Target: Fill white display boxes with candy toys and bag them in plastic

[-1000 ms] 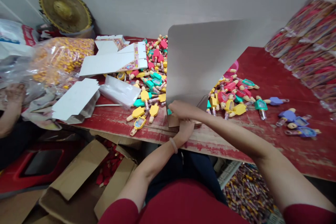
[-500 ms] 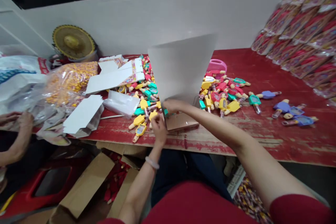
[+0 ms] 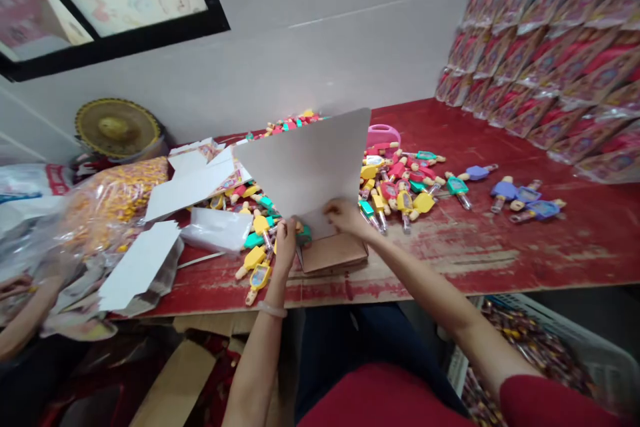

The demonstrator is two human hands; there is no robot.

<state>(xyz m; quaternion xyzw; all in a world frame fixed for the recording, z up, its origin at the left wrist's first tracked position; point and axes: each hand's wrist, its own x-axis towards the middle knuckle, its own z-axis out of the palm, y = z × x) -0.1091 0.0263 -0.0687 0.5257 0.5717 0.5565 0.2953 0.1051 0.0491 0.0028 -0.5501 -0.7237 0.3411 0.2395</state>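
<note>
An open cardboard box (image 3: 334,253) stands at the table's front edge, brown on its front wall, its tall pale lid (image 3: 310,160) raised behind. Inside its left end shows a green paddle-shaped toy (image 3: 303,233). My left hand (image 3: 286,241) is at the box's left wall, fingers closed against this toy; their exact hold is partly hidden. Over the box's inside is my right hand (image 3: 346,217), fingers loosely curled and apart, with nothing visible in them. Yellow paddle-shaped toys (image 3: 259,275) with clear tubes lie left of my left hand.
More coloured toys (image 3: 404,195) are piled right of the box, with purple ones (image 3: 526,197) farther right. Bagged packs (image 3: 545,67) are stacked at the right. White folded cartons (image 3: 143,267) and a bag of yellow pieces (image 3: 125,190) lie left, near another person's arm (image 3: 37,307).
My right hand has drawn back to the right from the box's left end, where the green toy now shows. My left hand has come up against the box's left wall. The view has shifted.
</note>
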